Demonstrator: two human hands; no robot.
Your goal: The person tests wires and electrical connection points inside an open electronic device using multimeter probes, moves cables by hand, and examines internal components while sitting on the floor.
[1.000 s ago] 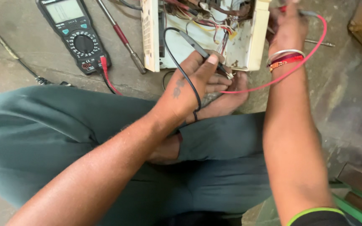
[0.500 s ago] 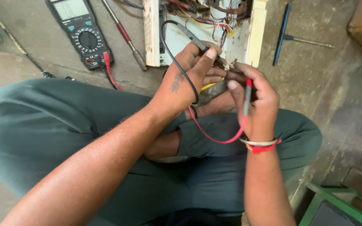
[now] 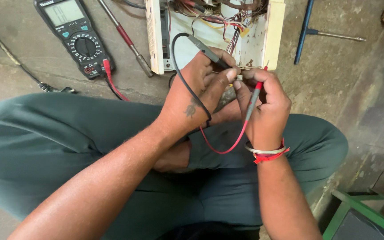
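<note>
My left hand [image 3: 201,86] grips a black meter probe [image 3: 203,48], whose black lead loops back over the wrist. My right hand [image 3: 265,104] holds a red probe [image 3: 254,95] with its tip pointing up, its red lead curving below both hands. The fingertips of both hands meet on a small part [image 3: 238,77] just in front of an open cream-coloured electrical box [image 3: 274,31] full of coloured wires. I sit cross-legged in dark green trousers.
A black digital multimeter [image 3: 74,38] lies on the concrete floor at upper left with its leads plugged in. A red-handled screwdriver [image 3: 127,38] lies beside the box. A blue T-handled tool [image 3: 307,31] lies at upper right. A green frame [image 3: 356,213] stands at lower right.
My right hand came down from the top right of the box with the red probe and now meets my left hand in front of the box.
</note>
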